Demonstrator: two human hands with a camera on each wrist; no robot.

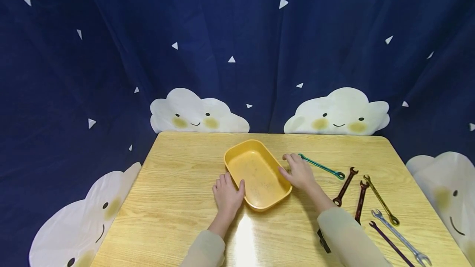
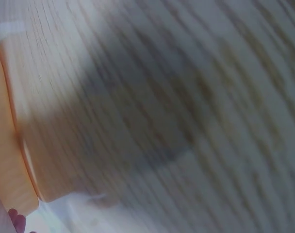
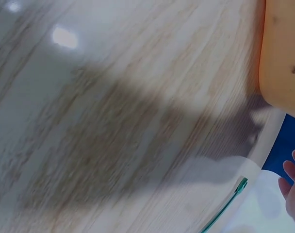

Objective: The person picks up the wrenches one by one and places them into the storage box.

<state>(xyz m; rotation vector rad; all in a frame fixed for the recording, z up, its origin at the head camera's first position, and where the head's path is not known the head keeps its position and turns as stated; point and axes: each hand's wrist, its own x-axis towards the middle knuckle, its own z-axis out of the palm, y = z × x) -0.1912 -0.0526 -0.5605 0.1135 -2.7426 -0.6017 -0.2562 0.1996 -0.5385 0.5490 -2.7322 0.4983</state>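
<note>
We are looking down on a yellow tray [image 1: 256,174] near the middle of the bench [image 1: 178,176], its long sides slanting from far left to near right and a few dark marks showing on its floor. At its left side we are seeing the left hand [image 1: 229,195] lying open, fingers relaxed outside the wall and thumb at the rim. Across from it, the right hand [image 1: 299,172] is reaching in open too, thumb at the right rim and fingers loose (we are not managing to tell how firmly either one is touching).

Just beyond the right hand, a green wrench [image 1: 320,166] is lying at a slant. Farther right we are finding a dark red wrench [image 1: 346,186], a second dark red wrench [image 1: 361,202] and, close beside that, a gold wrench [image 1: 381,201]. Nearer us, a silver wrench [image 1: 400,236] and a purple wrench [image 1: 391,243] are running side by side. The right sleeve [image 1: 345,234] is partly covering a black object [image 1: 324,242]. Behind everything, a navy curtain [image 1: 222,19] is hanging, patterned with white triangles and smiling clouds.
</note>
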